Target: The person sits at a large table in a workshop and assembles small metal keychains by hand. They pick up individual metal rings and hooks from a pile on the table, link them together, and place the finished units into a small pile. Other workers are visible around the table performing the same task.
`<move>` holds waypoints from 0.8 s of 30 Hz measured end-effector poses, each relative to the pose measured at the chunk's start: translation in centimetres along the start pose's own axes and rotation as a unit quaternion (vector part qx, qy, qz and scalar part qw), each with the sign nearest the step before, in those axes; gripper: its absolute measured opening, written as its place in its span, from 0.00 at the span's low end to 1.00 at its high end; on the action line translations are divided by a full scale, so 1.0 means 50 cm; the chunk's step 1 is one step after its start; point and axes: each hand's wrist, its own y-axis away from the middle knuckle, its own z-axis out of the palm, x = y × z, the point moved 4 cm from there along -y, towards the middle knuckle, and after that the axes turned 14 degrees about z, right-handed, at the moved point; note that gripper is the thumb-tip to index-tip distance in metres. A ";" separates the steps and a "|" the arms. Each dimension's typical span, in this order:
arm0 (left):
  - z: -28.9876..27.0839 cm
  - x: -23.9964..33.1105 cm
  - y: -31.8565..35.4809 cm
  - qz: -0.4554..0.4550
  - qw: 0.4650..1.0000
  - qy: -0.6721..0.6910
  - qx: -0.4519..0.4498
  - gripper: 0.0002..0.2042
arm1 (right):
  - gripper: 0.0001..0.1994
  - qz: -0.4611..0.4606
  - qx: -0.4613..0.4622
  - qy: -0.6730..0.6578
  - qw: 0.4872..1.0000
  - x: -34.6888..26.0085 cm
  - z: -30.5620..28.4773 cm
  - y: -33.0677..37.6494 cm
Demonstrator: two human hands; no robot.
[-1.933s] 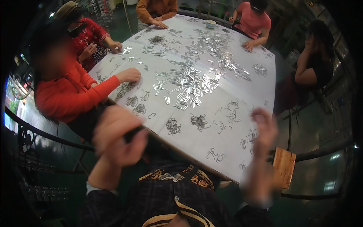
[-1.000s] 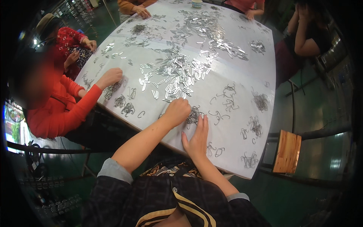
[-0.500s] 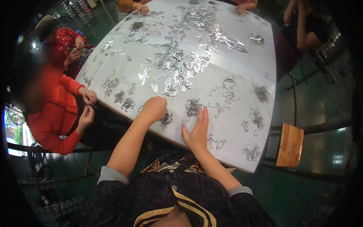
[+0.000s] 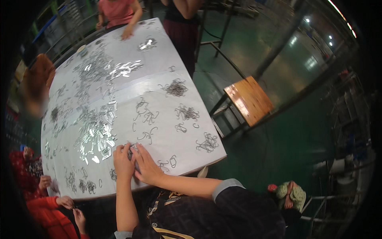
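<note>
At the near edge of the white-covered table [image 4: 184, 157], my left hand [image 4: 124, 161] and my right hand [image 4: 148, 165] come together around a small heap of dark bent wire hooks [image 4: 131, 153]. My left fingers reach forward, slightly curved, along the heap's left side. My right hand lies on its other side, fingers stretched and thumb apart. Both hands partly cover the heap. Just beyond them spreads a pile of shiny flat metal strips [image 4: 95, 135]. Beside my left hand lies another little hook clump [image 4: 113, 174]; loose hooks [image 4: 163, 165] lie right of my right hand.
More hook piles [image 4: 176, 87] dot the table's right half. A wooden stool [image 4: 248, 101] stands off the right edge. A person in red [image 4: 49, 217] works close on my left; another in pink [image 4: 119, 14] is at the far end. A cup [image 4: 82, 50] sits at the far left edge.
The view has swung to the right. My left hand, closed before, has moved over to the hook heap and now meets my right hand there with its fingers extended.
</note>
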 end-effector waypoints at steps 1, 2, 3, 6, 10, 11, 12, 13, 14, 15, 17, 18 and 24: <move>0.006 0.001 0.000 0.010 1.000 -0.003 -0.011 0.21 | 0.43 0.012 0.015 0.003 1.000 0.006 -0.002 0.008; 0.002 -0.005 0.003 0.010 1.000 -0.012 -0.014 0.21 | 0.43 0.014 0.019 0.004 1.000 0.009 0.000 0.007; 0.007 -0.005 -0.002 0.011 1.000 0.003 -0.010 0.19 | 0.43 0.014 0.019 0.002 1.000 0.012 0.004 0.005; 0.010 -0.022 -0.019 0.045 0.995 0.085 0.035 0.12 | 0.44 0.019 0.030 -0.008 0.999 0.030 0.006 -0.001; -0.025 -0.045 -0.019 0.013 0.989 0.131 0.070 0.08 | 0.44 0.032 0.019 0.003 0.999 0.016 -0.004 -0.002; -0.050 -0.045 -0.020 -0.001 0.986 0.143 0.089 0.08 | 0.43 0.034 0.011 -0.004 0.999 0.004 -0.004 -0.003; -0.069 -0.047 -0.021 -0.031 0.981 0.167 0.093 0.08 | 0.43 0.036 0.008 -0.005 0.999 -0.003 -0.010 -0.005; -0.089 -0.049 -0.020 -0.060 0.975 0.192 0.098 0.08 | 0.42 0.039 0.005 -0.005 0.999 -0.007 -0.009 -0.005; -0.100 -0.052 -0.024 -0.083 0.967 0.220 0.104 0.09 | 0.42 0.041 0.005 -0.010 0.999 -0.007 -0.011 -0.006; -0.109 -0.055 -0.025 -0.078 0.960 0.235 0.128 0.09 | 0.42 0.043 0.005 -0.014 0.999 -0.007 -0.011 -0.006; -0.126 -0.045 -0.039 -0.095 0.943 0.280 0.154 0.09 | 0.42 0.048 0.005 -0.017 0.999 -0.005 -0.011 -0.006; -0.134 -0.038 -0.047 -0.101 0.933 0.303 0.166 0.09 | 0.42 0.051 0.004 -0.016 0.999 -0.003 -0.012 -0.006; -0.144 -0.035 -0.056 -0.098 0.946 0.284 0.120 0.09 | 0.41 0.044 0.007 -0.010 0.999 -0.005 -0.010 -0.006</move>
